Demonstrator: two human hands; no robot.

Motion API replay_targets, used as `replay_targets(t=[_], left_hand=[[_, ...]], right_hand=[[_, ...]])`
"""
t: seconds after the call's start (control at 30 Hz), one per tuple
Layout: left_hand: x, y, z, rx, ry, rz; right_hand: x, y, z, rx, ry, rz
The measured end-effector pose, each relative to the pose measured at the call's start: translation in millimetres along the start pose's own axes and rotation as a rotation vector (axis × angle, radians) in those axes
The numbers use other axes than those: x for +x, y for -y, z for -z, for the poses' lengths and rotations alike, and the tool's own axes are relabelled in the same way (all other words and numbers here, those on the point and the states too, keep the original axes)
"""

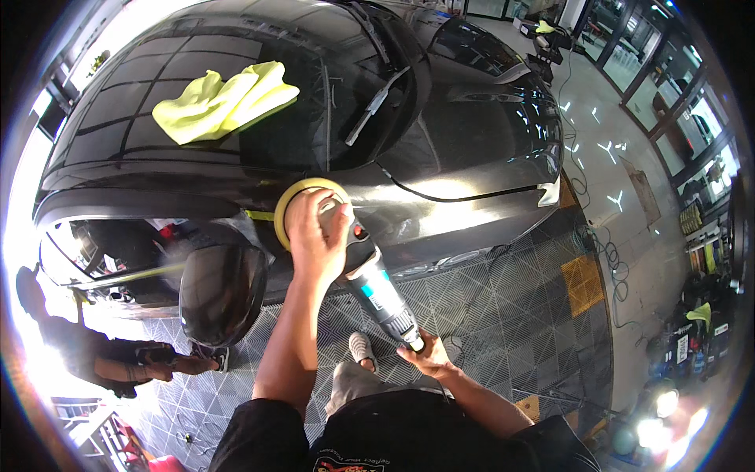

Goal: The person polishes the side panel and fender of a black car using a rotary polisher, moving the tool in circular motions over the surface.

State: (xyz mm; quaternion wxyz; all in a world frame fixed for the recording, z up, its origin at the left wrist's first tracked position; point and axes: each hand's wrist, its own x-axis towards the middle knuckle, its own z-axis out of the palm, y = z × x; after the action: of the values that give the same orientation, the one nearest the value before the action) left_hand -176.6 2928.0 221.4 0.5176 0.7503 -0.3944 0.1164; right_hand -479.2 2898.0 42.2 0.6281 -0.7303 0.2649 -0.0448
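Observation:
A corded car polisher (383, 295) is in both my hands. My left hand (315, 227) grips its head from above, over the yellow foam pad (283, 206). Around the tail end of the body closes my right hand (433, 354). The pad sits against the dark car's front fender (377, 206), close to the windshield pillar; its contact face is hidden. A strip of yellow-green masking tape (259, 215) is by the pad. On the windshield lies a crumpled yellow microfibre cloth (227, 103). The black side mirror (221, 295) juts out left of my left forearm.
A wiper arm (377, 106) rests on the glass. Another person (88, 348) stands at the left, holding a dark object. Cables (616, 271) trail over the floor at right. Bright work lamps (660, 425) shine at lower right. Grey floor tiles (501, 301) lie beneath me.

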Motion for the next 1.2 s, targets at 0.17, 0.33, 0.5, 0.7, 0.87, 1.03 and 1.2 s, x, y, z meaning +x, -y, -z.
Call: replay_targets(t=[0.17, 0.33, 0.5, 0.7, 0.87, 1.03, 1.2], left_hand=[[-17.3, -25.6, -52.2, 0.053, 0.108, -0.057], [-37.5, -17.9, -92.6, -0.082, 0.248, 0.0], [-24.3, -16.5, -57.0, -0.049, 0.121, 0.03], [-47.0, -27.9, -112.4, -0.094, 0.095, 0.059], [-98.5, -32.5, -135.4, -0.216, 0.093, 0.288], [-78.2, -61.9, -107.3, -0.049, 0.081, 0.134], [-14.2, -67.0, -70.5, 0.059, 0.117, 0.009]], right_hand=[[-20.8, -80.9, -6.0, 0.107, -0.053, -0.159], [-30.3, -108.0, -18.1, 0.315, -0.115, -0.079], [-20.3, -94.9, -18.6, 0.034, -0.09, -0.178], [-38.6, -81.1, 45.1, 0.173, -0.187, -0.265], [-75.9, -98.2, 103.5, 0.059, -0.127, -0.094], [-84.7, -114.6, 101.6, -0.393, -0.063, 0.132], [-46.2, -5.3, 99.9, -0.209, 0.071, 0.156]])
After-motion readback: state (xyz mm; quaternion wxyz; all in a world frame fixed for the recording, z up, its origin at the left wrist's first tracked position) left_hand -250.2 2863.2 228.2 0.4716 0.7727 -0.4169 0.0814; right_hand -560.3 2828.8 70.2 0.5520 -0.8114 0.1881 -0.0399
